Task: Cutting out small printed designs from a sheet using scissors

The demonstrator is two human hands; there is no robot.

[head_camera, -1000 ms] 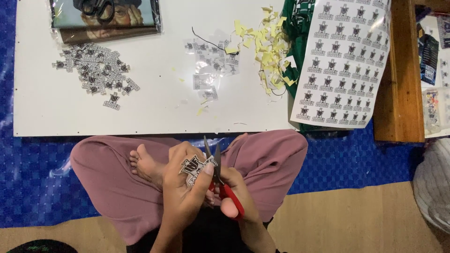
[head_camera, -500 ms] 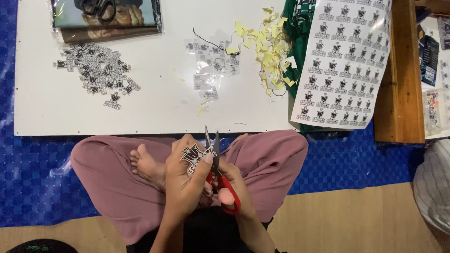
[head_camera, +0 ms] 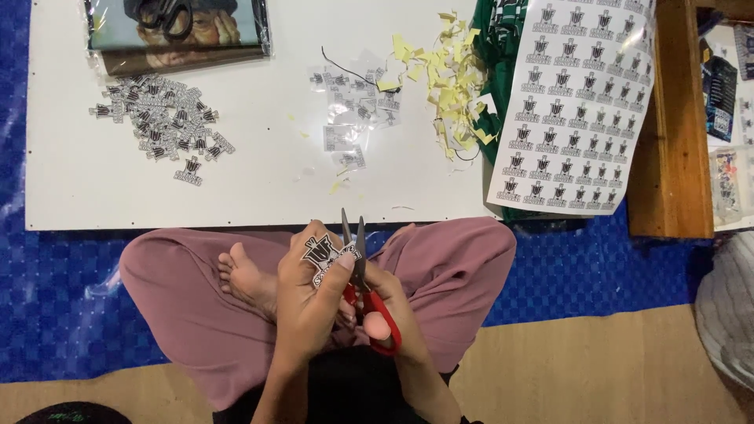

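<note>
I sit cross-legged in pink trousers at a low white board point(head_camera: 259, 188). My left hand point(head_camera: 310, 298) pinches a small black-and-white sticker cutout point(head_camera: 326, 257) over my lap. My right hand point(head_camera: 389, 302) grips red-handled scissors point(head_camera: 363, 290), blades pointing up and away, right beside the cutout's edge. A pile of finished cutouts point(head_camera: 161, 126) lies at the board's left. An uncut sticker sheet point(head_camera: 577, 102) hangs over the board's right end.
Yellow paper trimmings point(head_camera: 444, 71) and clear backing scraps point(head_camera: 353, 102) litter the board's middle. A plastic-wrapped picture with black scissors on it point(head_camera: 177, 27) lies top left. A wooden bench point(head_camera: 671, 126) stands to the right. Blue chequered mat point(head_camera: 55, 298) underneath.
The hands and scissors have shifted slightly up and toward the board. The cutout has turned a little in my left fingers.
</note>
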